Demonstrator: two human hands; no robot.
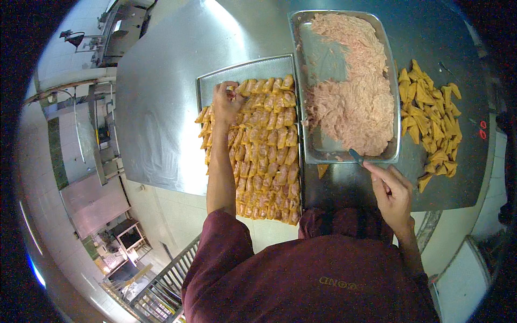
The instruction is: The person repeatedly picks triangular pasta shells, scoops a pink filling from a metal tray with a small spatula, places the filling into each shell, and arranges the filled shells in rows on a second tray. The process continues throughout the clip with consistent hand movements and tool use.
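Observation:
My left hand reaches over the far left of a perforated metal tray. Its fingers are closed around a stuffed tofu pocket, mostly hidden by them, at the left end of the farthest row. Rows of yellow-brown stuffed tofu pockets, pale pink filling showing, cover most of the tray. My right hand grips a small dark teal spreader, its tip at the near rim of a deep metal pan. Pale pink minced paste fills much of that pan, mainly along its right side.
Right of the pan lies a heap of unfilled triangular tofu pieces. One loose piece rests by the pan's near edge. Two red rings are near the right edge of the steel table. A slatted metal rack stands at lower left.

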